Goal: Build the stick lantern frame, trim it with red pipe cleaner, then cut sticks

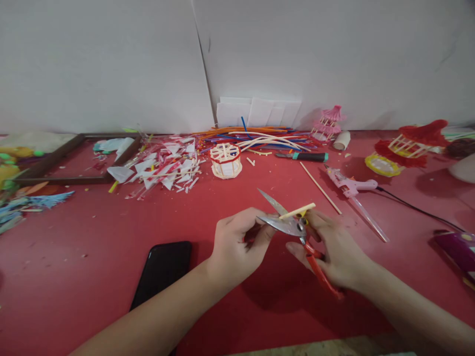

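Note:
My right hand (336,247) is closed around the red handles of a pair of scissors (284,225), whose blades stand apart and point left. A short pale stick (302,209) lies between the blades, near the pivot. My left hand (237,242) pinches at the stick's left end, its fingertips partly hidden behind the lower blade. Beyond both hands, a small round frame of pale sticks with a red band (226,162) sits upright on the red table (156,217). A longer thin stick (321,188) lies to the right of it.
Left of my forearm lies a black phone (163,269). A pink glue gun (349,185) with a cord rests at right, near a utility knife (308,156). Paper scraps (166,165), coloured pipe cleaners (267,139), a brown frame (67,180) and pink (328,122) and red (411,146) models line the back.

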The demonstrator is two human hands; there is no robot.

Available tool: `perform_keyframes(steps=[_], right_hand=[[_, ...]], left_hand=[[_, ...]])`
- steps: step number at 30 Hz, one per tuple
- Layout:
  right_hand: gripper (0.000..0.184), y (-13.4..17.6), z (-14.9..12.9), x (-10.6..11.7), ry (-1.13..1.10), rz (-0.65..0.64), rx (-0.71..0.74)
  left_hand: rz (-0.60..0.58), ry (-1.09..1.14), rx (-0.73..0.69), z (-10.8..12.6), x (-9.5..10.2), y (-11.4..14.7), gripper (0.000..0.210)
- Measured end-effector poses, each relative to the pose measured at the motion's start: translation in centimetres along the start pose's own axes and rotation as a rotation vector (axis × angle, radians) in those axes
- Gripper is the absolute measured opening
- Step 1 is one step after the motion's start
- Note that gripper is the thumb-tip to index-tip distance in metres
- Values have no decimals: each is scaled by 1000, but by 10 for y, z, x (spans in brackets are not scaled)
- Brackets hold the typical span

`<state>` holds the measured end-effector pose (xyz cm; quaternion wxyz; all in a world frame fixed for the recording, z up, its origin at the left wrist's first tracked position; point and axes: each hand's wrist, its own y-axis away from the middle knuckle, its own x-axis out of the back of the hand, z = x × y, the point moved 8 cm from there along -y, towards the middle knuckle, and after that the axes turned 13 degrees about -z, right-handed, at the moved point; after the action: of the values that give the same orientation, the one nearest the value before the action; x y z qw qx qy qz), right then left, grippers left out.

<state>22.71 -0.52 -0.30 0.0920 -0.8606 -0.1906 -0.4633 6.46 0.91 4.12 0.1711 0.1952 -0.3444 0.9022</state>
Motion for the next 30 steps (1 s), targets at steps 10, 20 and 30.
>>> perform_keyframes(steps=[10,20,30], right_hand=[[19,0,7,-9,-73,-75,-35],[24,0,13,-12,-120,-75,-21],[24,-2,6,-6,-10,-45,-47]], left_hand=[[4,14,-46,4,-4,3,8],[14,45,-56,3,-4,1,6],[-36,-7,-38,-3,-12,3,11]])
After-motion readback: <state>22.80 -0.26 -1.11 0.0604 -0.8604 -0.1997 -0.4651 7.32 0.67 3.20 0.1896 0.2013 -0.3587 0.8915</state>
